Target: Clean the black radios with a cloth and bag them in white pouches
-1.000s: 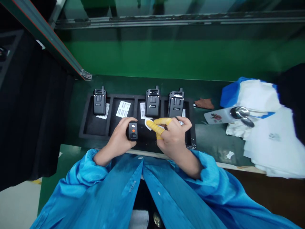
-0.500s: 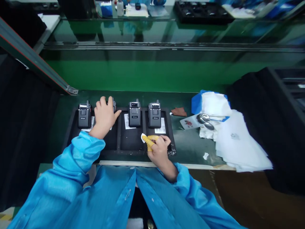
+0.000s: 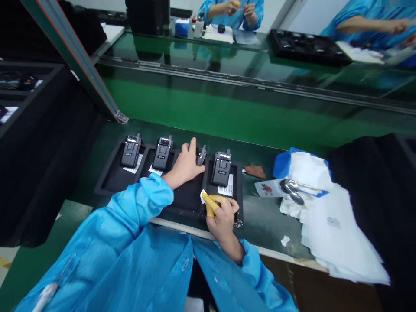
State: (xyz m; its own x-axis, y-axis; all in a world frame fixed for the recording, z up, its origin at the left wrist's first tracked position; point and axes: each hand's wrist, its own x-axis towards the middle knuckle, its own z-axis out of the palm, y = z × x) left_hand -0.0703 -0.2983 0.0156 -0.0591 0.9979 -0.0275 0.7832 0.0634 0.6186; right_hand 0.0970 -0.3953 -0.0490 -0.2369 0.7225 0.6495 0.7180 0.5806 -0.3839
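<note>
My left hand [image 3: 186, 167] reaches over a walkie-talkie [image 3: 202, 155], the third from the left, covering most of it. The index finger points forward and the thumb is spread to the right, so the hand looks open; whether it touches the radio is unclear. Between the yellow-covered fingers of my right hand [image 3: 222, 216] is pinched a small white wipe [image 3: 203, 196], near the front of the black tray [image 3: 238, 203]. More black walkie-talkies lie in the tray: one at far left [image 3: 131, 151], one second [image 3: 162, 154], one at right [image 3: 221, 169]. White labels [image 3: 225, 185] show beneath them.
To the right are a blue box [image 3: 282, 164] with white wipes, spoons [image 3: 289, 186] on a flower-printed card [image 3: 268, 188], white sheets [image 3: 341, 229] and a brown scrap [image 3: 255, 171]. A metal post [image 3: 94, 73] rises at left. Co-workers' sleeves [image 3: 253, 13] appear beyond the green partition.
My left hand has moved right from the second walkie-talkie to the third, leaving the second uncovered. My right hand keeps the wipe over the tray's front. The camera view has turned and tilted.
</note>
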